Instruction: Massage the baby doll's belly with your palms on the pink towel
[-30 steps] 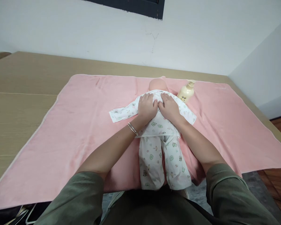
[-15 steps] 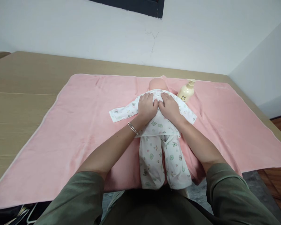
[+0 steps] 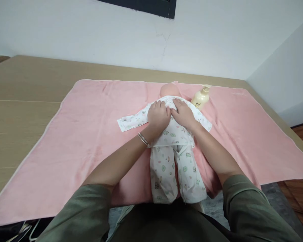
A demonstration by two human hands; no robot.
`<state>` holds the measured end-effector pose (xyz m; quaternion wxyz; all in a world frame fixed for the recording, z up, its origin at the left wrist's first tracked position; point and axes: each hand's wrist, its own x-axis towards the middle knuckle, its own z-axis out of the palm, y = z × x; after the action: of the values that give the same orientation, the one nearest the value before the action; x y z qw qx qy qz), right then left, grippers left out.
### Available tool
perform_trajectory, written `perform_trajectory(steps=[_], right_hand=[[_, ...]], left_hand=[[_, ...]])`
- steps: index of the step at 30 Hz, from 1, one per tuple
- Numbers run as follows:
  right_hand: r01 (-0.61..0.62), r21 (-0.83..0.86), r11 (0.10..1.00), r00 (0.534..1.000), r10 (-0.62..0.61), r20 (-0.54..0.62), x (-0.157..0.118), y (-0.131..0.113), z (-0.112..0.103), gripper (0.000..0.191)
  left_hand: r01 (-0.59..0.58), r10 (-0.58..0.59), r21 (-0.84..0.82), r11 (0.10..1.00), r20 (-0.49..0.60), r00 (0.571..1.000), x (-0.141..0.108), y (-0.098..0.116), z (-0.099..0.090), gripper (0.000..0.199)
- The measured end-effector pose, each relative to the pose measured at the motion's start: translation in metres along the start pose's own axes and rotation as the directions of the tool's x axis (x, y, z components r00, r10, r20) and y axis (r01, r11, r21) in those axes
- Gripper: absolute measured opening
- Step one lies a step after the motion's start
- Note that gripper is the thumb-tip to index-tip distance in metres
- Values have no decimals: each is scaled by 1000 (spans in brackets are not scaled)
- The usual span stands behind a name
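Observation:
A baby doll (image 3: 170, 90) lies with its smooth head pointing away from me; no face shows. It wears a white printed long-sleeved top (image 3: 173, 136) and matching trousers (image 3: 164, 174), the sleeves spread out to both sides. My left hand (image 3: 158, 116) rests on the upper left of the doll's torso, fingers slightly bent over the cloth. On the upper right of the torso, my right hand (image 3: 183, 113) lies with fingers stretched out. The thumbs are close together at the middle. Neither hand grips anything.
A pink blanket (image 3: 98, 134) under the doll covers much of the wooden table (image 3: 27, 80). Beyond the right sleeve stands a cream pump bottle (image 3: 201, 98). A white wall (image 3: 126, 37) rises behind the table. Dark items (image 3: 40, 227) sit below the front left edge.
My left hand has shifted slightly, its fingers a little more bent on the doll's top. My right hand stays nearly in place. The doll and bottle look unmoved.

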<state>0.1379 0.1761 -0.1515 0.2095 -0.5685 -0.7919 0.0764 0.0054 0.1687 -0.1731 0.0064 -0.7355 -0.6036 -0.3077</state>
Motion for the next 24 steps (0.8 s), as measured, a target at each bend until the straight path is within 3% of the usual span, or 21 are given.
perform_trajectory(steps=[5,9,13,19,24], right_hand=[[25,-28,999,999,-23,46,3,2,-4,56],[-6,-184,983,1000,6,-2,-7,-13,-3,49],[0,-281,960,999,-12,-44,-17,-25,-4,43],[12,-134,991,998,-5,55,-5,-11,-11,42],[10,-120,993,997,-1,77,1,-3,-7,50]], left_hand=[[-27,29,54,998,-35,999,-3,2,2,38],[-2,2,-5,1000,-15,1000,2,-7,10,40],[-3,3,0,1000,39,999,4,-8,6,41],[-106,105,68,992,25,994,-1,3,-7,41],[-81,75,89,993,66,995,-2,5,-6,42]])
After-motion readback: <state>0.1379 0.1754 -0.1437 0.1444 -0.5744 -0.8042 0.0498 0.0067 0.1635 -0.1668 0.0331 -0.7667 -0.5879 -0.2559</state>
